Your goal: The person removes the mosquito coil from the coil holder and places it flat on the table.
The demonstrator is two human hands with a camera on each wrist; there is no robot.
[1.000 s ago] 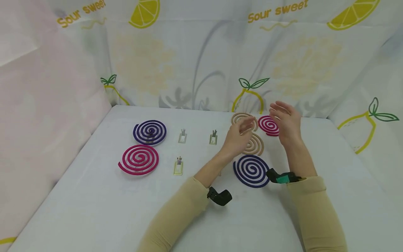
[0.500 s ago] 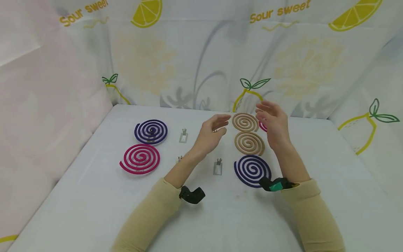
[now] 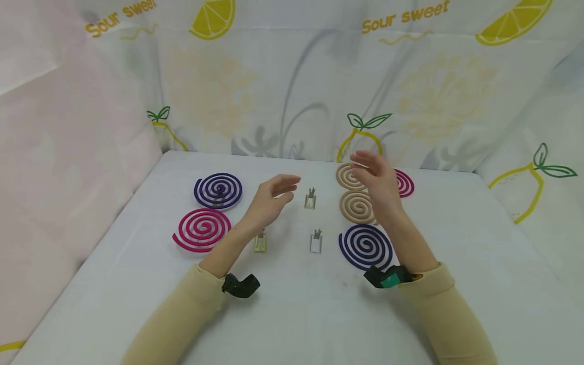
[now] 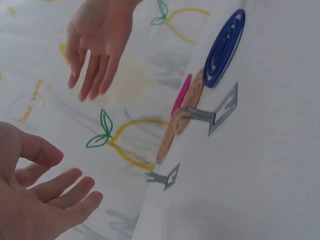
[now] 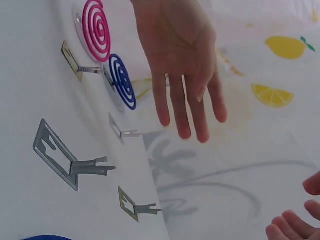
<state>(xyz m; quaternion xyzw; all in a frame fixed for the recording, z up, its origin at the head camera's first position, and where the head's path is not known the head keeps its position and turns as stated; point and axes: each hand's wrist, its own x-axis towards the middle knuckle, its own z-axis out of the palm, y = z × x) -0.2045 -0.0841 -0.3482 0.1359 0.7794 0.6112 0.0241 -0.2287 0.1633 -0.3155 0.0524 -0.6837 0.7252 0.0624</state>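
Observation:
My left hand point(image 3: 269, 203) hovers over the left-middle of the table, fingers loosely bent, holding nothing. Below its wrist stands a gold metal coil stand point(image 3: 260, 243); a silver stand point(image 5: 117, 129) is hidden behind this hand in the head view. My right hand point(image 3: 377, 185) hangs in the air by the right-hand coils, its fingers relaxed around nothing. It partly covers a tan mosquito coil point(image 3: 343, 177) and a pink coil point(image 3: 405, 183). Between the hands are another gold stand point(image 3: 310, 201) and a silver stand point(image 3: 316, 243), both with upright prongs.
At the left, a dark blue coil point(image 3: 201, 190) lies behind a pink coil point(image 3: 182, 228), with metal showing beneath the blue one. A second tan coil point(image 3: 351, 208) and a dark blue coil point(image 3: 347, 248) lie at the right. A printed cloth point(image 3: 292, 76) hangs behind the white table point(image 3: 310, 314).
My left hand has moved left, from over the right-hand coils across the stands. My right hand has drifted left from beside the far pink coil. The coils and stands have stayed put.

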